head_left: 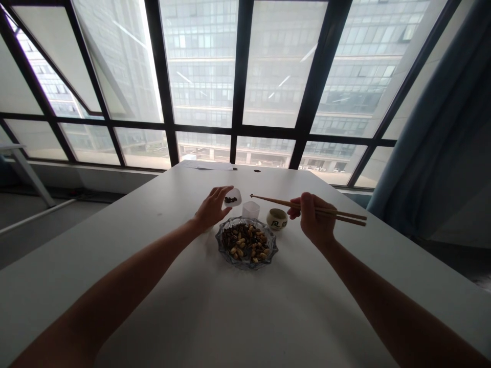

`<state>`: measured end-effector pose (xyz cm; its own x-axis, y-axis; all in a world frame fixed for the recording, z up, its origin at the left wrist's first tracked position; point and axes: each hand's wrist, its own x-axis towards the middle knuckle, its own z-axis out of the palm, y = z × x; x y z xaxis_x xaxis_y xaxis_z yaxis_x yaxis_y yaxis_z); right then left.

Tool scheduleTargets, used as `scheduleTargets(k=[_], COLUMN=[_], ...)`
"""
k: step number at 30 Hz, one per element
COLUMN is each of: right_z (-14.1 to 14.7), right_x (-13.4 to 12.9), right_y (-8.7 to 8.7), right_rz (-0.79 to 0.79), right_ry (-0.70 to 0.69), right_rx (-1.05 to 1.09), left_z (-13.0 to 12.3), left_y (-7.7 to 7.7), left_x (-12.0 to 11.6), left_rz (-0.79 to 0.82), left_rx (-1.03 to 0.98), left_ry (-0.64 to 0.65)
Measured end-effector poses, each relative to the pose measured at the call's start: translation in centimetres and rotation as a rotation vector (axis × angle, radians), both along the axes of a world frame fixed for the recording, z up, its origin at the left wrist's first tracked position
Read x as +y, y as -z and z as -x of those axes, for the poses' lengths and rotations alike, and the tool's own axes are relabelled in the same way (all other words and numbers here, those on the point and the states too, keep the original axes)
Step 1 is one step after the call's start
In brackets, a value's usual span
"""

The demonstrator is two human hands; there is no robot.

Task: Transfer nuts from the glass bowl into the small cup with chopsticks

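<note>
My left hand [213,208] is closed on a small translucent plastic cup [237,196], tilted so its mouth faces me, with several dark pieces inside. A pair of wooden chopsticks [272,200] is in my right hand [315,217]. Their tips point left, near the cup but apart from it, and a tiny dark piece shows at the tips. Below both hands stands a scalloped glass bowl [219,245] of peanuts and dark seeds. Just behind the bowl is a second translucent cup [250,210]. To its right sits a round cream cup [276,219] with dark characters.
The white table [161,306] reaches toward the windows. White papers [207,165] lie at its far edge, by a dark round hole [257,171]. A blue curtain [418,122] hangs at the right. Another table's leg [34,176] stands at the left.
</note>
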<state>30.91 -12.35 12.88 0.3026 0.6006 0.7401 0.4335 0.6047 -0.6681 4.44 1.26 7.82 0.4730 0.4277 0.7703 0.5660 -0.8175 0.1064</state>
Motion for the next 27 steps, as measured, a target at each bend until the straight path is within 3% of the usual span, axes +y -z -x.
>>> scheduleTargets(k=[6, 10, 19, 27], right_z=[1.2, 1.8, 1.1, 0.8], right_x=[-0.9, -0.7, -0.3, 0.2], right_y=[0.6, 0.6, 0.2, 1.0], right_rz=[-0.093, -0.049, -0.017, -0.024], right_ry=[-0.075, -0.145, -0.119, -0.183], right_rx=[-0.286, -0.485, -0.404, -0.610], left_z=[-0.9, -1.5, -1.3, -1.6], left_y=[-1.0, -1.1, -0.8, -0.7], left_x=[-2.0, -3.2, -2.0, -2.3], left_rz=[-0.009, -0.001, 0.095, 0.129], left_rx=[-0.034, -0.069, -0.129, -0.135], left_ry=[0.056, 0.085, 0.012, 0.013])
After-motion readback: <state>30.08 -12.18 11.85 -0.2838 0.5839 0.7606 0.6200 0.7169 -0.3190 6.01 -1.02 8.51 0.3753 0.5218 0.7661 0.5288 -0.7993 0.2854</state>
